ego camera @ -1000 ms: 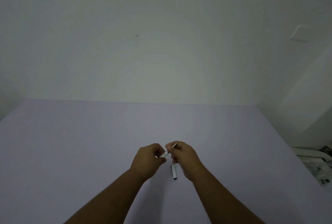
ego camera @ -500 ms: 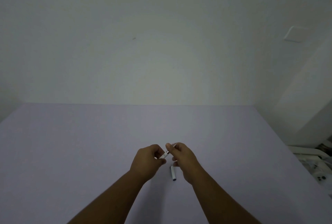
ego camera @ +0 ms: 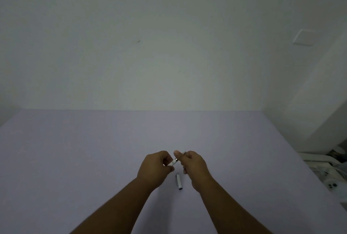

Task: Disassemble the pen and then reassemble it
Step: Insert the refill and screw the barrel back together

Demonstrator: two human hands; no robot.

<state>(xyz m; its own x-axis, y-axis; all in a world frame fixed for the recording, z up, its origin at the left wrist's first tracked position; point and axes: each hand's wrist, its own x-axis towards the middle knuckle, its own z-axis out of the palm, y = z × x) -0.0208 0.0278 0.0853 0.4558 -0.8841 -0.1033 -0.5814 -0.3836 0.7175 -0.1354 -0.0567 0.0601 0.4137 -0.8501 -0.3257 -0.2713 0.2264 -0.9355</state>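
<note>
Low in the frame, a little right of centre, two bare hands meet above a pale lilac table point(ego camera: 93, 158). The left hand point(ego camera: 155, 168) is curled, its grip closed on the white pen barrel point(ego camera: 172, 162), which slants up and to the right out of the fingers. The right hand point(ego camera: 193, 164) has its grip pinched around the other end of the pen, where a thin dark tip point(ego camera: 184, 152) pokes out above the fingers toward the upper right; the thumb lies along the top. A short metallic ring shows on the pen in the small gap between the two hands. How far the parts are joined cannot be told, as the fingers cover most of it. Below the hands, between the two forearms, a white pen cap point(ego camera: 179, 181) with a dark end lies flat on the table, pointing roughly up and down the frame, apart from both hands. At the right edge, beyond the table, some white objects point(ego camera: 332, 185) sit in shadow, too dim to identify. A plain wall point(ego camera: 169, 46) fills the upper half.
</note>
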